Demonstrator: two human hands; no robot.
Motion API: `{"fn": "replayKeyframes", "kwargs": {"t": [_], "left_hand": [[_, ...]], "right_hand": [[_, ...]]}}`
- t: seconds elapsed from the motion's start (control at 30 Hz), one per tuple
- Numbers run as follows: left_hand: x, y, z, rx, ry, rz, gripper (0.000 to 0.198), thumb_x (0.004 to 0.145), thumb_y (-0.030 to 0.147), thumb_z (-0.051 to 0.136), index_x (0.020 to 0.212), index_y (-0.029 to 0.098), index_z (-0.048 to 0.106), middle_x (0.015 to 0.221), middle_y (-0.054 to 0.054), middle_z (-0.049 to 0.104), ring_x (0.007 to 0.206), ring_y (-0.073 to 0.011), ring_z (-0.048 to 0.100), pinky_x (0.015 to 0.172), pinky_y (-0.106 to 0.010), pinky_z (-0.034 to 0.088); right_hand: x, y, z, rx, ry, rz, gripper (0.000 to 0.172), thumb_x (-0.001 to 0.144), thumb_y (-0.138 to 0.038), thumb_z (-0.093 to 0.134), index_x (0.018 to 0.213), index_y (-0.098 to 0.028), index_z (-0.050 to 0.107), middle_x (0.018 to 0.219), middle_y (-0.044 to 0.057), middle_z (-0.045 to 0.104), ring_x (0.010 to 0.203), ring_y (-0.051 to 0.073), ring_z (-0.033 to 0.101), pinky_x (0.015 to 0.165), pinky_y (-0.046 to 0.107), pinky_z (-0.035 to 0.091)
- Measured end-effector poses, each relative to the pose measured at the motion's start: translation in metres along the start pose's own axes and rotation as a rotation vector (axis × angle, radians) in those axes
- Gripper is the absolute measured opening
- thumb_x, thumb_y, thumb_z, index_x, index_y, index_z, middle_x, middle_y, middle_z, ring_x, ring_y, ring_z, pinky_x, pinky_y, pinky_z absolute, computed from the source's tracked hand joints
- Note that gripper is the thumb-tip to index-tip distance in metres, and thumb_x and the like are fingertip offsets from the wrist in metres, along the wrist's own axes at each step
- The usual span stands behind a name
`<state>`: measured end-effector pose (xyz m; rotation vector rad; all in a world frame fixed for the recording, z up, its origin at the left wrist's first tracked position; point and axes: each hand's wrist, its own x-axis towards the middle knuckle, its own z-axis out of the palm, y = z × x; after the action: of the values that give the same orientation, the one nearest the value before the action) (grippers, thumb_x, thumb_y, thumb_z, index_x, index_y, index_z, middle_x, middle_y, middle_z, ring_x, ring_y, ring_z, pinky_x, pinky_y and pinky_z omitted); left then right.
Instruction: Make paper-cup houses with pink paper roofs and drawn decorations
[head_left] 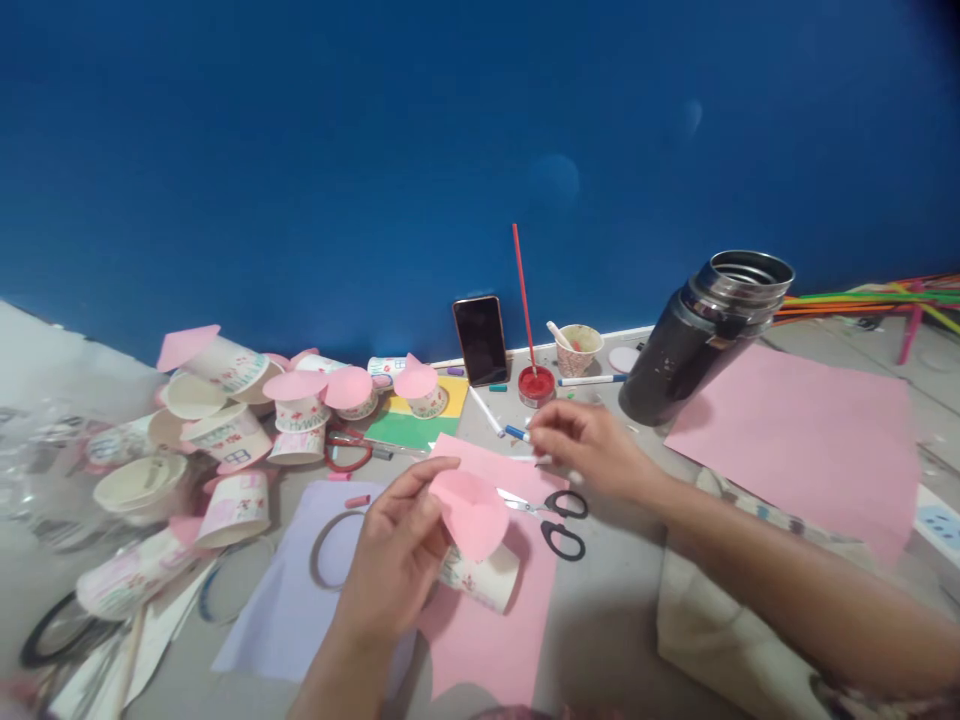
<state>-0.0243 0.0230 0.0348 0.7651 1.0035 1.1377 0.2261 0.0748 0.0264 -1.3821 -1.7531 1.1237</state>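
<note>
My left hand [397, 550] pinches a curved piece of pink paper [472, 515] between thumb and fingers. Just below that paper, a white paper cup [484, 577] with a printed pattern lies on its side on a cut pink sheet [517, 640]. My right hand [589, 445] is curled with its fingertips closed at a blue-capped marker [517, 433]; the fingers hide most of the marker. Between my hands, scissors [564, 540] with black handles lie on the pink sheet, blades partly open and pointing left.
Several decorated paper cups with pink paper tops [296, 400] crowd the left. A phone [481, 340], a red paint pot [537, 385] with a stick, and a cup [579, 350] stand near the blue wall. A dark flask [697, 340] and pink sheet [810, 430] are rightward.
</note>
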Motion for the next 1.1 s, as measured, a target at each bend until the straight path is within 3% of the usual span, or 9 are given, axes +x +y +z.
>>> {"fn": "replayKeyframes", "kwargs": {"t": [0.03, 0.1, 0.3, 0.47, 0.53, 0.6, 0.77, 0.9, 1.1], "left_hand": [[0.002, 0.003, 0.0, -0.079, 0.024, -0.055, 0.041, 0.076, 0.041, 0.09, 0.109, 0.02, 0.078, 0.096, -0.006, 0.079, 0.082, -0.0222, 0.075, 0.068, -0.03, 0.063], [0.006, 0.008, 0.0, -0.199, 0.051, -0.15, 0.029, 0.085, 0.035, 0.08, 0.109, 0.02, 0.077, 0.109, -0.009, 0.08, 0.097, -0.0279, 0.078, 0.07, -0.037, 0.067], [0.016, 0.017, 0.002, -0.307, 0.113, -0.255, 0.023, 0.093, 0.024, 0.068, 0.113, 0.016, 0.073, 0.13, -0.014, 0.075, 0.107, -0.0314, 0.078, 0.083, -0.044, 0.068], [0.021, 0.013, 0.008, -0.241, 0.181, -0.133, 0.02, 0.085, 0.013, 0.071, 0.104, 0.014, 0.073, 0.112, -0.011, 0.078, 0.101, -0.024, 0.076, 0.087, -0.036, 0.065], [0.022, 0.011, 0.012, -0.202, 0.195, -0.06, 0.019, 0.084, 0.017, 0.076, 0.103, 0.015, 0.074, 0.104, -0.008, 0.078, 0.096, -0.021, 0.075, 0.084, -0.031, 0.063], [0.023, 0.008, 0.016, -0.173, 0.182, -0.008, 0.025, 0.082, 0.026, 0.081, 0.104, 0.016, 0.074, 0.1, -0.007, 0.079, 0.091, -0.0201, 0.075, 0.082, -0.03, 0.062], [0.018, -0.003, 0.026, -0.082, 0.134, 0.02, 0.041, 0.079, 0.041, 0.087, 0.112, 0.02, 0.078, 0.112, -0.009, 0.08, 0.107, -0.0254, 0.073, 0.095, -0.036, 0.057], [0.013, -0.012, 0.03, -0.015, 0.127, 0.028, 0.045, 0.08, 0.047, 0.086, 0.118, 0.023, 0.081, 0.128, -0.01, 0.077, 0.125, -0.0295, 0.067, 0.104, -0.036, 0.053], [0.012, -0.01, 0.034, 0.012, 0.067, 0.093, 0.041, 0.084, 0.051, 0.08, 0.111, 0.019, 0.083, 0.118, -0.012, 0.079, 0.12, -0.0319, 0.069, 0.107, -0.042, 0.053]], "right_hand": [[0.005, 0.006, -0.007, -0.282, 0.102, -0.05, 0.025, 0.103, -0.038, 0.05, 0.1, -0.021, 0.067, 0.09, 0.004, 0.075, 0.076, 0.017, 0.069, 0.067, 0.027, 0.052], [0.014, 0.021, -0.016, -0.489, 0.171, -0.065, 0.017, 0.098, -0.03, 0.059, 0.105, -0.019, 0.07, 0.102, 0.009, 0.076, 0.09, 0.022, 0.069, 0.076, 0.032, 0.051], [0.027, 0.053, -0.014, -0.745, 0.135, -0.089, 0.007, 0.089, -0.018, 0.068, 0.093, -0.017, 0.074, 0.107, 0.017, 0.072, 0.11, 0.032, 0.064, 0.084, 0.036, 0.048], [0.021, 0.04, -0.011, -0.751, 0.162, -0.139, 0.014, 0.093, -0.024, 0.064, 0.101, -0.016, 0.072, 0.101, 0.014, 0.076, 0.097, 0.03, 0.07, 0.08, 0.036, 0.05], [0.012, 0.027, -0.008, -0.601, 0.195, -0.174, 0.02, 0.097, -0.035, 0.061, 0.106, -0.02, 0.07, 0.095, 0.007, 0.078, 0.076, 0.022, 0.07, 0.068, 0.031, 0.049], [0.0, 0.013, -0.002, -0.46, 0.192, -0.294, 0.019, 0.098, -0.036, 0.059, 0.107, -0.022, 0.069, 0.092, 0.005, 0.079, 0.072, 0.02, 0.07, 0.064, 0.03, 0.048], [-0.019, -0.009, 0.016, -0.509, 0.26, -0.577, 0.023, 0.104, -0.036, 0.053, 0.104, -0.022, 0.071, 0.082, 0.005, 0.076, 0.069, 0.02, 0.068, 0.064, 0.031, 0.044], [-0.021, -0.013, 0.019, -0.598, 0.298, -0.631, 0.026, 0.106, -0.036, 0.051, 0.106, -0.021, 0.073, 0.076, 0.004, 0.073, 0.068, 0.02, 0.067, 0.065, 0.031, 0.042], [-0.023, -0.016, 0.018, -0.634, 0.329, -0.671, 0.027, 0.106, -0.034, 0.051, 0.099, -0.02, 0.073, 0.072, 0.004, 0.071, 0.065, 0.02, 0.065, 0.064, 0.031, 0.039]]}}
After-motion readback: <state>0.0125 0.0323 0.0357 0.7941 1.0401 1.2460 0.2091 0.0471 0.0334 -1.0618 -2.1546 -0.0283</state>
